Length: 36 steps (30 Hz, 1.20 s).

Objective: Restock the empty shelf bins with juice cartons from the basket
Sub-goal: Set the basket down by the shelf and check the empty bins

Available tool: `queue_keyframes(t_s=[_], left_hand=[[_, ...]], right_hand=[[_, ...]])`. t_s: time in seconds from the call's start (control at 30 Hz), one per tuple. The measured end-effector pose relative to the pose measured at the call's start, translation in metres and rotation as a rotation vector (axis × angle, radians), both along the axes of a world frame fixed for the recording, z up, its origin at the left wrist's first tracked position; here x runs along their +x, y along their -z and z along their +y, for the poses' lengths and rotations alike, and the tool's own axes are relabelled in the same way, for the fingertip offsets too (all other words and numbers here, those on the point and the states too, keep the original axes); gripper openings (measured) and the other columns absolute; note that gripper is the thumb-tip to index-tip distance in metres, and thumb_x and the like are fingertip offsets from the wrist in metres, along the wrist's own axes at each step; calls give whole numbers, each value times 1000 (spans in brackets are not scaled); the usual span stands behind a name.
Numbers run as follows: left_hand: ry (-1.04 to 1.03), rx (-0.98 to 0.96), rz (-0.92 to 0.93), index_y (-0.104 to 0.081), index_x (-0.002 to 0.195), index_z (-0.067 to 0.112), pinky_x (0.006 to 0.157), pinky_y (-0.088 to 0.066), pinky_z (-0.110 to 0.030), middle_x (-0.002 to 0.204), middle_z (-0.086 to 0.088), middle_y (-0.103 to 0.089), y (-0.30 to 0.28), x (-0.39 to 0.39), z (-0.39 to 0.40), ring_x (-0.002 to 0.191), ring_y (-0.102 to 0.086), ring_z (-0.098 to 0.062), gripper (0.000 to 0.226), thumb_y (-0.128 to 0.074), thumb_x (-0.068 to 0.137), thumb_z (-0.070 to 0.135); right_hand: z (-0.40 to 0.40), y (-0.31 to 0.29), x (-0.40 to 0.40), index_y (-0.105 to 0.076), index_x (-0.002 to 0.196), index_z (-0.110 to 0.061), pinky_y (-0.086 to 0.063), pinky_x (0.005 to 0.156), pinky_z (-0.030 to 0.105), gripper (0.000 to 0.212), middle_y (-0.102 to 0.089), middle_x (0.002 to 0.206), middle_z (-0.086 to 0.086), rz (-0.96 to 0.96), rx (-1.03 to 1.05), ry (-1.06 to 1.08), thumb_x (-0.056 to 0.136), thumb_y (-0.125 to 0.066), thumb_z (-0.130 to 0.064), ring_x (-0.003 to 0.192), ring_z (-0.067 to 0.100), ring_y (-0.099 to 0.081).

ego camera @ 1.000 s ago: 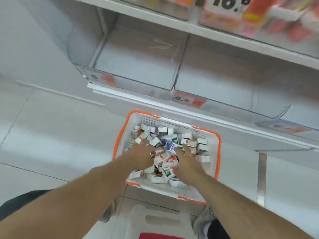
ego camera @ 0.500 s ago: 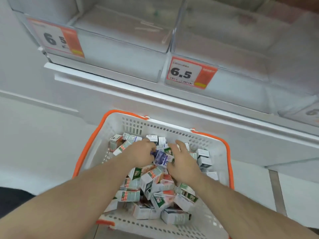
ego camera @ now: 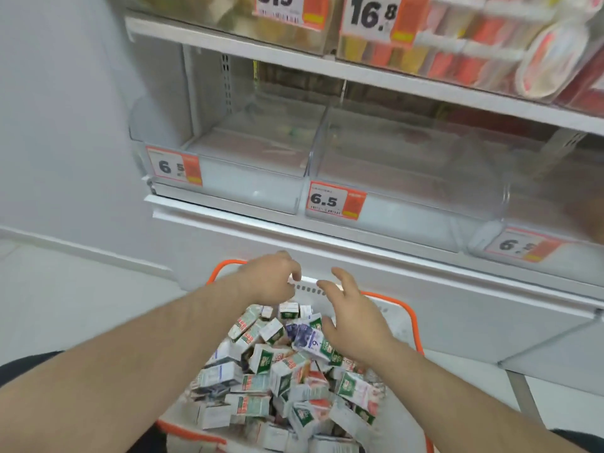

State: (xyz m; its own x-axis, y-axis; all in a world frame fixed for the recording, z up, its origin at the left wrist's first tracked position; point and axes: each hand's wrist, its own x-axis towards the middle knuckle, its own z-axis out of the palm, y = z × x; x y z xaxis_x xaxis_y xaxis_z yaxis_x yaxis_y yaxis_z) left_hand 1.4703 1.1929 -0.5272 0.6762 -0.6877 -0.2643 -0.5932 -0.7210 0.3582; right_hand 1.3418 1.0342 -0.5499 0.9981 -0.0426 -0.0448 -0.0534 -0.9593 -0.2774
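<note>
Below the clear plastic shelf bins (ego camera: 228, 158), in the white plastic basket with the orange rim (ego camera: 412, 313) on the floor, lies a loose heap of small white juice cartons with green, red and purple print (ego camera: 281, 364). Both bare hands hover over the far end of the heap, near the basket's back wall. The left hand (ego camera: 269, 279) has its fingers curled loosely downward, and the right hand (ego camera: 351, 317) is spread with its fingers apart; neither appears to hold a carton, though what lies under the right palm is hidden.

The cartons look light and boxy, with stiff paperboard walls that should take a firm pinch across two opposite flat faces, though hard squeezing could dent them. Their glossy faces may slip a little, so gripping near the middle of the long sides seems safest. Because they lie tumbled at every angle, several could likely be gathered at once between the two palms. The bins, marked by orange and white price tags (ego camera: 335, 201), appear empty.
</note>
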Motion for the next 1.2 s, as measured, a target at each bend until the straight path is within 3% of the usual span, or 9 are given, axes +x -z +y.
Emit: queue_keyframes(t_s=[0.13, 0.27, 0.4, 0.53, 0.67, 0.87, 1.0, 1.07, 1.2], left_hand=[[-13, -38, -76, -57, 123, 26, 96, -46, -39, 133, 6, -45, -34, 4, 24, 114, -52, -17, 32, -53, 92, 24], [-84, -208, -19, -62, 118, 23, 90, -46, -30, 126, 1, -48, -52, 17, 37, 96, -57, -17, 29, -56, 90, 21], [-317, -548, 159, -65, 112, 21, 83, -42, -22, 119, 2, -59, -61, 35, 39, 104, -59, -15, 24, -60, 89, 15], [-589, -841, 465, -60, 113, 21, 76, -48, -29, 110, 2, -61, -62, 50, 42, 95, -62, -16, 22, -57, 91, 18], [-836, -1049, 723, -59, 101, 19, 87, -53, -40, 108, -2, -58, -61, 64, 41, 93, -63, -20, 9, -54, 93, 20], [-1079, -1263, 899, -51, 122, 17, 77, -54, -39, 133, -7, -46, -60, 84, 47, 108, -58, -25, 35, -60, 91, 31], [-1101, -1279, 936, -42, 137, 20, 85, -54, -45, 141, -7, -40, -60, 87, 49, 118, -52, -29, 57, -64, 88, 39], [-1078, -1276, 942, -39, 141, 22, 93, -52, -50, 140, -6, -38, -61, 87, 50, 124, -47, -30, 64, -66, 87, 42], [-1003, -1268, 881, -32, 144, 29, 95, -50, -50, 130, 1, -37, -65, 91, 51, 121, -44, -29, 71, -66, 84, 46]], right_hand=[[13, -35, 11, -34, 148, -22, -48, 84, 40, 60, -9, 161, 9, -77, -97, -32, 91, -54, -23, 108, 37, -57], [28, -61, 26, -31, 148, -26, -50, 82, 38, 60, -4, 161, 2, -89, -92, -34, 92, -54, -28, 115, 31, -56], [38, -86, 55, -35, 146, -27, -49, 89, 37, 60, -10, 160, -3, -147, 12, -11, 90, -57, -28, 114, 26, -57], [51, -108, 97, -39, 144, -26, -47, 95, 36, 58, -22, 155, -4, -192, 50, -69, 89, -59, -27, 114, 22, -56], [66, -120, 138, -47, 139, -17, -40, 96, 28, 52, -40, 144, -1, -275, 64, -102, 89, -61, -22, 115, 22, -54], [89, -122, 183, -33, 147, -13, -38, 104, 34, 62, -33, 152, 3, -146, 135, 45, 91, -57, -25, 133, 26, -42], [95, -123, 215, -59, 112, -8, -49, 78, 32, 28, -67, 107, 13, -31, 51, 154, 95, -50, -27, 104, 32, -62], [95, -127, 223, -60, 88, -7, -44, 65, 29, 23, -67, 86, 11, -46, 52, 183, 97, -47, -24, 85, 31, -64], [97, -138, 219, -56, 80, -8, -36, 60, 30, 28, -60, 73, 7, -146, 106, 215, 99, -47, -26, 76, 31, -57]])
